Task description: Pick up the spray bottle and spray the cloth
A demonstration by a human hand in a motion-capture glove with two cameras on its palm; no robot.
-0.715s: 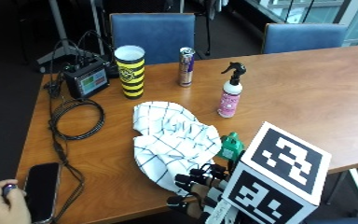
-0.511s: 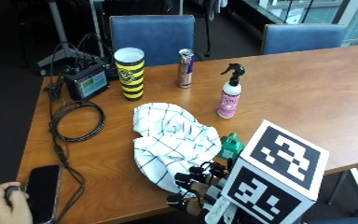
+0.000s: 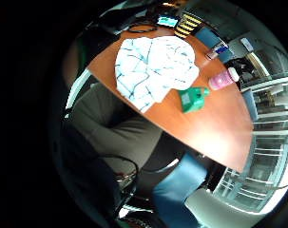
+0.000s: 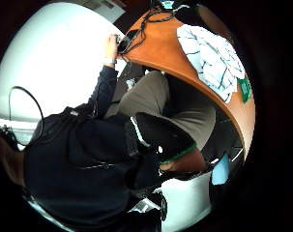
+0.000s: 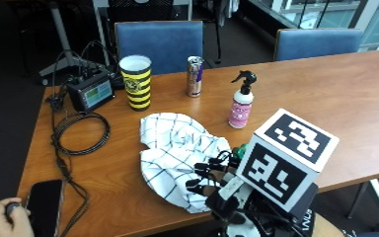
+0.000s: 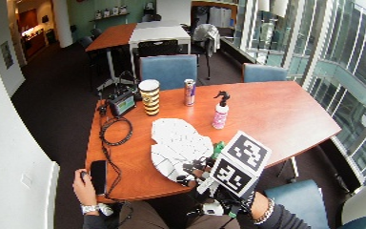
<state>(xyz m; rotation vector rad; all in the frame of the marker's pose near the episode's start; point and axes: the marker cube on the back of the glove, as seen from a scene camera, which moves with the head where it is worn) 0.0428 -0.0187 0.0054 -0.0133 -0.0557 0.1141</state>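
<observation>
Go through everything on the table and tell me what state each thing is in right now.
spray bottle: upright, untouched
cloth: crumpled, lying on the table
tall cup: upright
can: upright
coiled cable: lying looped
phone: flat, bare hand beside it
right hand: over the cloth's near edge, holding nothing

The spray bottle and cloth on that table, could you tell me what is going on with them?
A person sits at the wooden table. Their gloved right hand hovers with relaxed fingers over the near edge of the checked cloth, holding nothing. The pink spray bottle stands upright and untouched beyond the cloth, so it is not yet picked up. The bare left hand rests by a phone at the table's near corner.
</observation>
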